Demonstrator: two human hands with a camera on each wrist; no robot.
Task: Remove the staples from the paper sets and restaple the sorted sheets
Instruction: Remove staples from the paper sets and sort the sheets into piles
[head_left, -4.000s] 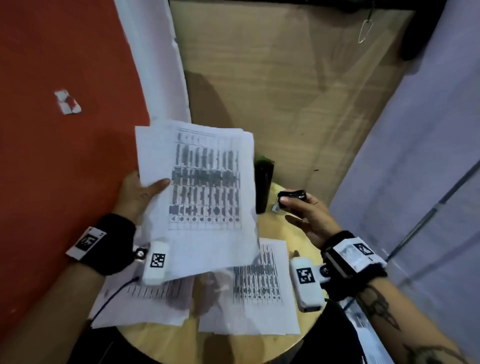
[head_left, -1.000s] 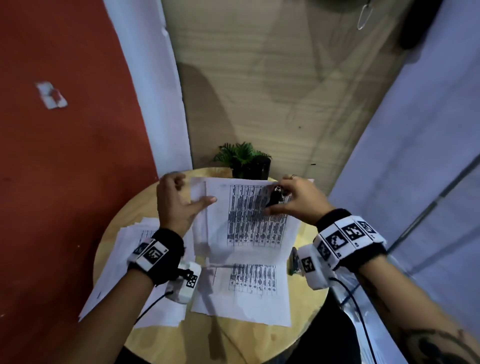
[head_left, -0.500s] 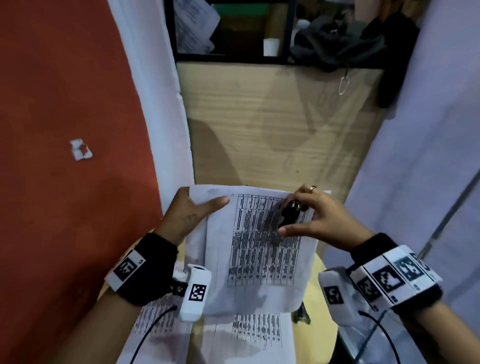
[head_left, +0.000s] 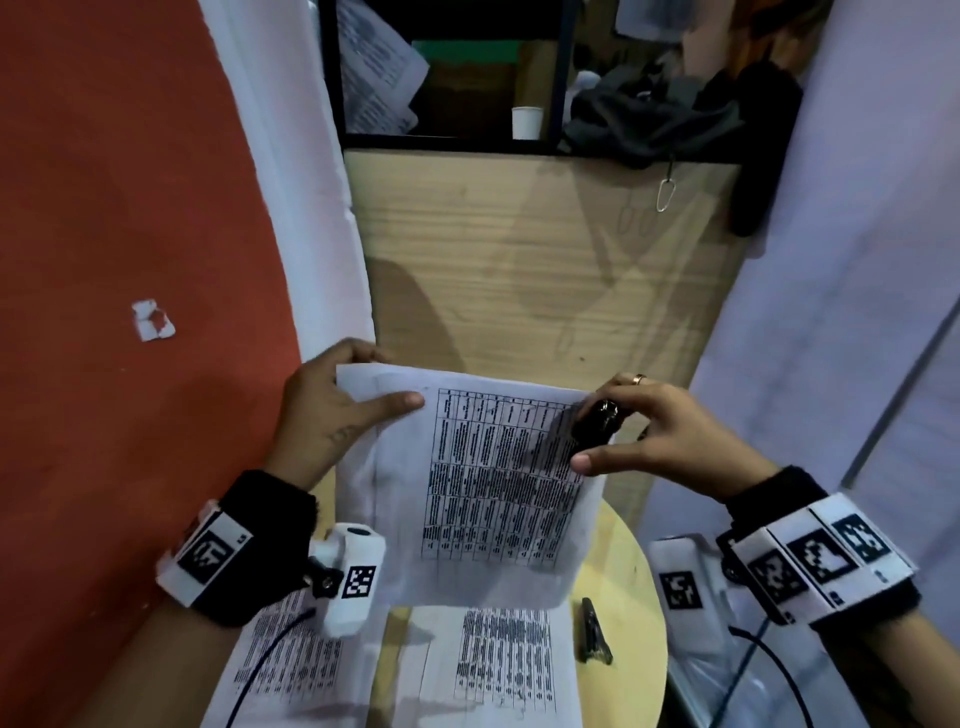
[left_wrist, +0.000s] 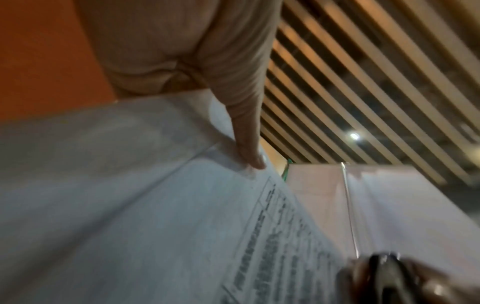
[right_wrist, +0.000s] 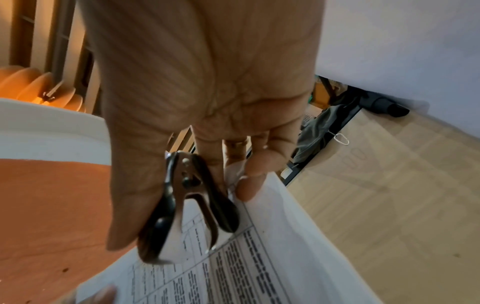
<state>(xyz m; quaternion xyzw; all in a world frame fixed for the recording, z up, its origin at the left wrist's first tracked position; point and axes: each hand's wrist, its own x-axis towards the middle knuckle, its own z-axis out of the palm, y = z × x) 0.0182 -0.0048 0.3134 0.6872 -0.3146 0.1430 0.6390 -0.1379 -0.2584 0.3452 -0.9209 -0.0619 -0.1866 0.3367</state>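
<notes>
While both hands are raised above the bench, these lines run from the largest thing to the smallest.

Bench: round wooden bench (head_left: 636, 582), one in view, carrying loose printed paper and a small dark tool.

Held paper set: one paper set (head_left: 498, 483) held up in the air above the bench, printed table facing the person. It should be light, limp and easy to tear; it sags where unsupported, so I judge the top corners to be the best places to hold it, close to the staple.

Papers on bench: at least two printed papers (head_left: 498, 660) lying flat under the held set; the exact count is hidden.

Left hand: left hand (head_left: 332, 410) pinches the set's top left corner, thumb on the front, fingers behind.

Right hand: right hand (head_left: 660, 431) grips the staple remover between thumb and fingers at the set's top right corner, with other fingertips touching the paper edge.

Staple remover: one staple remover (right_wrist: 192, 205), black and metal, small and rigid, claws apart over the page.

Dark tool: one dark tool (head_left: 592, 634) lying on the bench; what it is I cannot tell.

Staple: not visible.
</notes>
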